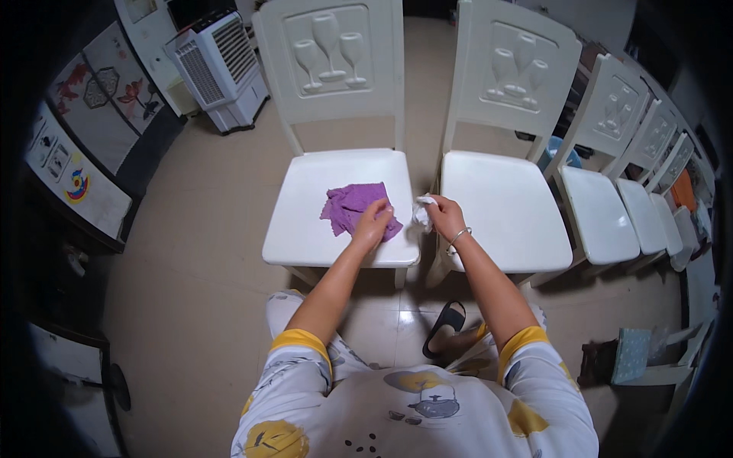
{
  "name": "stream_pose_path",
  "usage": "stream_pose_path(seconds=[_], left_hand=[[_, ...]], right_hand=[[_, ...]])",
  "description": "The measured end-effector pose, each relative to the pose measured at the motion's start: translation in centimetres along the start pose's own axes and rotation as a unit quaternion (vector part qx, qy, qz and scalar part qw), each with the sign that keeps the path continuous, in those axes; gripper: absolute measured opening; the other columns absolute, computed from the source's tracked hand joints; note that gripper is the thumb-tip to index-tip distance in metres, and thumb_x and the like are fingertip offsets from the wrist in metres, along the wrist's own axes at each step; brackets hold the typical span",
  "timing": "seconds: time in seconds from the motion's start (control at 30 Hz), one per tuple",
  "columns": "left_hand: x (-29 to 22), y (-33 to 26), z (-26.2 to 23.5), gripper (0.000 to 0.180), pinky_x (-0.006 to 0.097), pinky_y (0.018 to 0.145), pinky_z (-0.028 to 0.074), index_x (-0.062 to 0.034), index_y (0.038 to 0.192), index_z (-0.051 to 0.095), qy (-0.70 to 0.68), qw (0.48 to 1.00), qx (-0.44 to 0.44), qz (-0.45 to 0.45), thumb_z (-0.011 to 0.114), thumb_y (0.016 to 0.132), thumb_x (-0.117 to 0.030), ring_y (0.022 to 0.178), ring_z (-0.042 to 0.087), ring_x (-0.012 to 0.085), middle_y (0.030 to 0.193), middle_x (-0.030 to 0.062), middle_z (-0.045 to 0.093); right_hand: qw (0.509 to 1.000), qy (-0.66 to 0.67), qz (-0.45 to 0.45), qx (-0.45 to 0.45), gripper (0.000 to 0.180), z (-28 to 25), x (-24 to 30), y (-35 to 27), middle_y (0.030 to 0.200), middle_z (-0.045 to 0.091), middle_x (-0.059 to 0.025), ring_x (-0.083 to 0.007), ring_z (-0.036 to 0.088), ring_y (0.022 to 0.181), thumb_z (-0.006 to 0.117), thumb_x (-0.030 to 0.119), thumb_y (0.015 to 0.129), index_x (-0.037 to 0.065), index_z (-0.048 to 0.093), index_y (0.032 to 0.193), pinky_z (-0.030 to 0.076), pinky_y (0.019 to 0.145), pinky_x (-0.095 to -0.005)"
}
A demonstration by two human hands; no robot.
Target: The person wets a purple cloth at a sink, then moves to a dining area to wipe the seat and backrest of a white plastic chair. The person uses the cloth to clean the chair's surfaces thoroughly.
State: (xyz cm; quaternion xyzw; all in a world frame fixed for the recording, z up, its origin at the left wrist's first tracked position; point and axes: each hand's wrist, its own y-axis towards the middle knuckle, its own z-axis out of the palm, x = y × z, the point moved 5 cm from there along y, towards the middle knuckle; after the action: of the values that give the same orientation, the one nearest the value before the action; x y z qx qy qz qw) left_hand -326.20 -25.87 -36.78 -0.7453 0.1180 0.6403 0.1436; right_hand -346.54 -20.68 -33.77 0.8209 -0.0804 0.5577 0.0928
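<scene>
A crumpled purple cloth with a scalloped edge lies on the white seat of the left chair. My left hand is over the cloth's right part, fingers curled together; whether it grips the cloth or anything else is hidden. Between the two nearest chairs, my right hand pinches a crumpled white tissue. A bracelet circles the right wrist. The second white chair stands just to the right of that hand.
More white chairs line up to the right, with a blue bucket behind them. A grey-and-white air cooler stands at the far left. Below the seats shows my foot in a black slipper. A low stool-like piece is at lower right.
</scene>
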Motion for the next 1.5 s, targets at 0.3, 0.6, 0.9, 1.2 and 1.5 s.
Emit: stream_pose_path(seconds=[0.3,0.6,0.9,1.2,1.5], left_hand=[[-1.7,-3.6,-3.5,0.019,0.032,0.073,0.053,-0.0054,0.111,0.060,-0.282,0.958,0.013,-0.054,0.056,0.096,-0.016,0.086,0.062,0.0145,0.098,0.0048,0.065],[1.3,-7.3,-9.9,0.013,0.029,0.075,0.050,-0.0018,0.100,0.061,-0.348,0.911,-0.216,0.053,0.063,0.092,-0.012,0.082,0.061,0.0136,0.091,0.0053,0.064],[-1.7,-7.5,-10.8,0.041,0.031,0.091,0.048,-0.0003,0.130,0.050,-0.366,0.925,-0.094,0.050,0.053,0.090,0.002,0.101,0.058,0.0175,0.114,0.0118,0.058],[0.6,-1.7,-9.9,0.037,0.032,0.096,0.046,0.0018,0.132,0.046,-0.390,0.904,-0.167,0.054,0.047,0.095,-0.001,0.106,0.059,0.0215,0.120,0.0150,0.057],[0.4,0.2,-9.6,0.024,0.022,0.047,0.041,-0.0056,0.083,0.062,-0.112,0.969,-0.210,-0.064,0.062,0.093,-0.027,0.055,0.052,0.0058,0.072,-0.0010,0.061]], right_hand=[[0.948,0.238,0.056,0.205,0.048,5.6,6.2,-3.2,0.100,0.063,-0.0043,-0.0122,0.062,0.078,0.055,0.005,0.084,0.005,0.051,0.132,0.054,0.064,-0.0278],[0.968,0.176,0.120,0.135,0.018,11.1,1.0,-4.7,0.076,0.060,-0.0012,-0.0119,0.060,0.061,0.065,0.009,0.084,0.006,0.061,0.101,0.052,0.051,-0.0272],[0.940,0.322,0.087,0.068,0.017,11.3,1.4,-2.1,0.076,0.060,0.0015,-0.0084,0.056,0.063,0.058,0.004,0.086,0.007,0.062,0.102,0.049,0.056,-0.0242],[0.911,0.384,0.136,0.062,0.016,10.0,-1.9,1.2,0.068,0.056,0.0016,-0.0078,0.053,0.054,0.061,0.019,0.092,0.005,0.065,0.101,0.050,0.045,-0.0253],[0.791,0.585,0.156,0.084,0.023,9.7,0.6,2.9,0.096,0.066,-0.0057,-0.0167,0.065,0.086,0.052,0.021,0.098,0.003,0.059,0.112,0.057,0.075,-0.0373]])
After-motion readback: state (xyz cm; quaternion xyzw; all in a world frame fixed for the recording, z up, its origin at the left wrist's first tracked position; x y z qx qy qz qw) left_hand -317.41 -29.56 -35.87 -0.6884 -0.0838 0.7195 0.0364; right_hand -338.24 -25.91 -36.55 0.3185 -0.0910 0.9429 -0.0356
